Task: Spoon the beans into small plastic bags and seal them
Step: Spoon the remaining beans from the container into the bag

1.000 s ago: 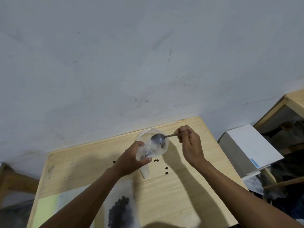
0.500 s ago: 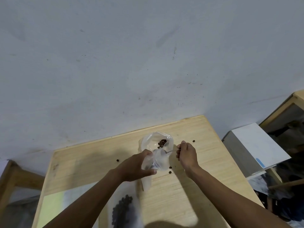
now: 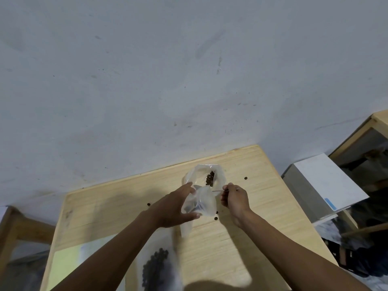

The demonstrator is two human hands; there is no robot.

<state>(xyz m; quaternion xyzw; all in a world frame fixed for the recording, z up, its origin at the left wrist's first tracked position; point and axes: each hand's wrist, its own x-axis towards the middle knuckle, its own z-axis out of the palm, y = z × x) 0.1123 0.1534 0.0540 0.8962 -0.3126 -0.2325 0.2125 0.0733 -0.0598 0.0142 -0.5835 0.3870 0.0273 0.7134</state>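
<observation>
A pale grey wall [image 3: 168, 80] fills most of the view, scuffed and marked. Below it stands a light wooden bench [image 3: 241, 248] that carries the work. Off its right edge sits a white box [image 3: 323, 190] with a small blue label, and behind that a wooden frame [image 3: 357, 135].

Both bare forearms reach in from the bottom edge. The left hand [image 3: 172, 208] is closed around a small clear plastic bag [image 3: 204, 190], thumb on the near side and fingers on the far side, holding it up above the bench with its mouth gaping open. A small clump of brown beans [image 3: 210, 179] lies inside the bag near its upper end. The right hand [image 3: 236, 199] pinches the thin handle of a spoon [image 3: 218, 191], which points left into the bag; the bowl of the spoon is hidden by the plastic.

Near the bottom edge, a second clear bag [image 3: 159, 267] holding a dark heap of beans lies on the bench, partly blurred. A few loose beans [image 3: 245, 177] are scattered over the wood, apart from one another.
</observation>
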